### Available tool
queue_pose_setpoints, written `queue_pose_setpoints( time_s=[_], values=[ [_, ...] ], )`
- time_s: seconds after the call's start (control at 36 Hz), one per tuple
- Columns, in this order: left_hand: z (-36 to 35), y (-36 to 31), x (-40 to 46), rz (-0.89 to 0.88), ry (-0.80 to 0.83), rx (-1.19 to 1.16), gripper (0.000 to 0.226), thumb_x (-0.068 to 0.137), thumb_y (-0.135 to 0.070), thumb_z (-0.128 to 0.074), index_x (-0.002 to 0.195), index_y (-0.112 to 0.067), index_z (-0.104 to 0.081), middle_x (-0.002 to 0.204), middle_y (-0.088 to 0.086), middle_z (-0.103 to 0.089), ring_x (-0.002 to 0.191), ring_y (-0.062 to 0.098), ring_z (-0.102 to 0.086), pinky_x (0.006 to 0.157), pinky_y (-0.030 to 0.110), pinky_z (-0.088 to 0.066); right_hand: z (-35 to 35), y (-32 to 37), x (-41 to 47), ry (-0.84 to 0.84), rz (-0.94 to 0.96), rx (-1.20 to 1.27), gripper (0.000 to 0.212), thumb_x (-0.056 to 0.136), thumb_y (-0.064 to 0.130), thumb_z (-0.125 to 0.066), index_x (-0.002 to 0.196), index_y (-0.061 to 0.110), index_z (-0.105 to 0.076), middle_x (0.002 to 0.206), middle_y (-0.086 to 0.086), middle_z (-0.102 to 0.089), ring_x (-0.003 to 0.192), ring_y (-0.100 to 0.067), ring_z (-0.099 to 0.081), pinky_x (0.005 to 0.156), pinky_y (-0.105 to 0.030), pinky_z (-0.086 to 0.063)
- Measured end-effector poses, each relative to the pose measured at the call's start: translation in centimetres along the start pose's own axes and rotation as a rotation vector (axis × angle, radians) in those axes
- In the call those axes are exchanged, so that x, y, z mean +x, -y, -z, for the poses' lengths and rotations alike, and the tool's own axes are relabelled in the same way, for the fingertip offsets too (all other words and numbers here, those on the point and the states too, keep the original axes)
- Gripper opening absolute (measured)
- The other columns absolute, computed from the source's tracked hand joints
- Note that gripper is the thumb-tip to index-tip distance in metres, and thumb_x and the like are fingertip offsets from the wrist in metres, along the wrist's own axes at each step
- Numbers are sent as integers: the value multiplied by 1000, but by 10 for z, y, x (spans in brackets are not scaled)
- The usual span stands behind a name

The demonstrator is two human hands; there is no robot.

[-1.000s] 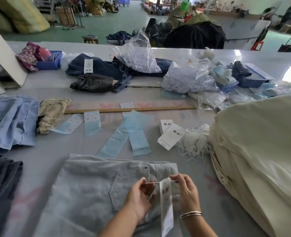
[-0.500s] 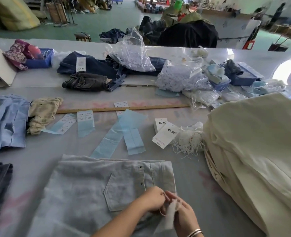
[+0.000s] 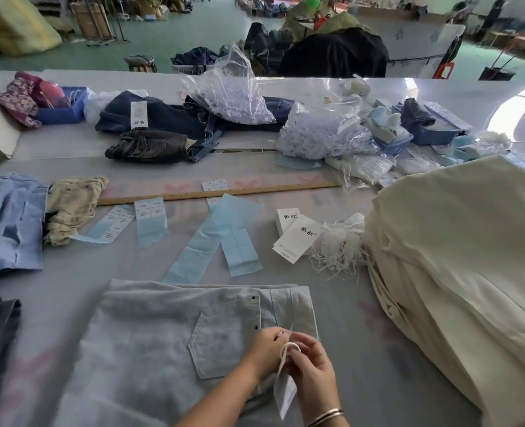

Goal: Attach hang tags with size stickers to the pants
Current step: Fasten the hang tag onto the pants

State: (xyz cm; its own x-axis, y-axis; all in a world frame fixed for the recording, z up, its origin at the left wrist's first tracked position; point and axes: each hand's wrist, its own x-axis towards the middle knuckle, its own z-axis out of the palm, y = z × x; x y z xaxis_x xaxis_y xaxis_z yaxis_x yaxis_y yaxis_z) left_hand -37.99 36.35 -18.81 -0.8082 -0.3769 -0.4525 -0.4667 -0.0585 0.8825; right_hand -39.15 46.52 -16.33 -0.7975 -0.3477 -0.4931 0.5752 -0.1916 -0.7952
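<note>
Left hand (image 3: pixel 265 349) and right hand (image 3: pixel 312 369) meeting over pale denim pants (image 3: pixel 162 334) lying flat on tabletop (image 3: pixel 347 303). Both grips pinching white string loop (image 3: pixel 287 349), fingers curled; hang tag (image 3: pixel 285 392) dangling below right grip, by waistband corner. Spare tags (image 3: pixel 298 237) and string bundle (image 3: pixel 341 245) lying beyond grips; cream garment stack (image 3: pixel 458 257) sitting to right.

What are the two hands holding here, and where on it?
Both hands, left and right, pinch the white string loop of a hang tag; the tag hangs below, over the light pants.
</note>
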Motion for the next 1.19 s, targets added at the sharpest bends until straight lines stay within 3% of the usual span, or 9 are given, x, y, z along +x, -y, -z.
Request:
queue_pose_setpoints(
  time_s=[0.22,0.33,0.47,0.58,0.67,0.75,0.83,1.0,1.19],
  values=[
    [11,-1,-2,46,-33,-85,11,67,-17,-59,61,-22,-67,59,-6,-62,79,21,-56,76,34,-46,-3,0,-4,101,50,-72,30,85,-17,-51,88,2,-74,80,-16,-72,66,-10,-65,58,-16,-51],
    [6,-4,-10,-1,-22,13,17,91,-6,-54,84,-1,-69,73,9,-65,78,18,-57,77,35,-50,-7,4,-3,-9,34,2,16,83,-11,-59,82,-4,-73,68,-18,-70,55,-12,-64,52,-17,-52],
    [2,-18,-30,-146,131,111,21,93,-5,-56,74,-14,-61,51,-22,-58,55,-15,-47,62,10,-38,-6,25,-11,3,6,196,29,79,-18,-52,72,-1,-74,59,-18,-67,48,-18,-64,49,-21,-54],
    [-5,-21,-47,-55,181,57,22,96,-22,-56,75,-19,-60,57,-15,-57,48,-10,-48,54,8,-41,10,55,-22,76,-19,273,22,67,-5,-56,73,2,-76,58,-14,-65,50,-24,-66,49,-31,-57],
    [-8,-14,-51,-73,117,112,29,87,-36,-65,68,-14,-68,51,-9,-53,50,1,-49,54,25,-45,22,60,-21,70,-62,116,20,70,-6,-60,82,-1,-74,60,-15,-64,43,-18,-59,45,-27,-54],
    [-10,-2,-38,-186,-126,511,28,96,-36,-51,109,-22,-72,91,-4,-70,88,8,-63,82,27,-45,29,44,-11,-60,-122,-13,19,81,-19,-54,85,-4,-64,58,-16,-61,36,-15,-52,37,-22,-48],
    [-12,8,-21,-237,-168,682,37,99,-38,-43,132,-28,-56,116,-1,-63,110,15,-58,89,25,-41,34,23,2,-184,-163,-119,21,80,-23,-55,78,-2,-52,56,-15,-54,30,-13,-48,31,-20,-43],
    [-12,20,5,-377,-124,875,33,102,-29,-31,112,-18,-60,117,-1,-55,109,14,-50,93,24,-36,40,4,17,-265,-87,-552,34,68,-7,-76,63,7,-45,40,-9,-52,31,-18,-50,33,-17,-35],
    [-5,15,10,-264,5,662,31,101,-25,-34,96,-14,-62,105,5,-64,100,21,-57,85,30,-41,30,1,23,-317,58,-824,27,63,6,-75,59,13,-49,53,-7,-63,60,-28,-62,62,-34,-47]
  ],
)
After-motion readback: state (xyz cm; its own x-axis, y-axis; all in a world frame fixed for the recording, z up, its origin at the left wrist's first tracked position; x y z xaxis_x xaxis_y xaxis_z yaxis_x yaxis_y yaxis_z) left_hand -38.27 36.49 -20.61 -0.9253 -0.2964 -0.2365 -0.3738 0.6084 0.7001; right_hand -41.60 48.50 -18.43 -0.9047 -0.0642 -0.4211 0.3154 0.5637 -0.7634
